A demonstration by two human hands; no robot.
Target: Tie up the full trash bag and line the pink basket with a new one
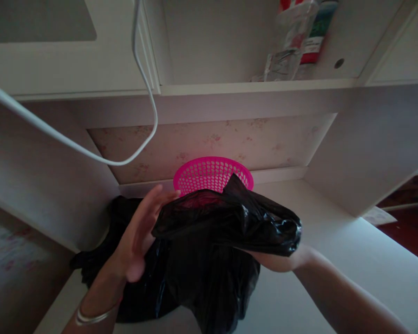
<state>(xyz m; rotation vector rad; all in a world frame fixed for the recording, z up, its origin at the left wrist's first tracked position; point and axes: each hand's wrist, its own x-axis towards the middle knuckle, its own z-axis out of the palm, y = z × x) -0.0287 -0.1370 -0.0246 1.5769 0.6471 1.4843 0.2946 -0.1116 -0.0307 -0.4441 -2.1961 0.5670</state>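
A white desk (334,241) with a shelf unit above fills the view. At its centre a black plastic bag (209,260) spreads down toward six o'clock, covering the front of a pink mesh basket (209,174) at twelve o'clock from it. The right hand (282,257) is wrapped inside the bag, so its grip cannot be told. The left hand (139,236), at nine o'clock, is spread wide against the bag's edge. A white cable (90,155) loops at ten o'clock; bottles (296,37) stand on the shelf at one o'clock.
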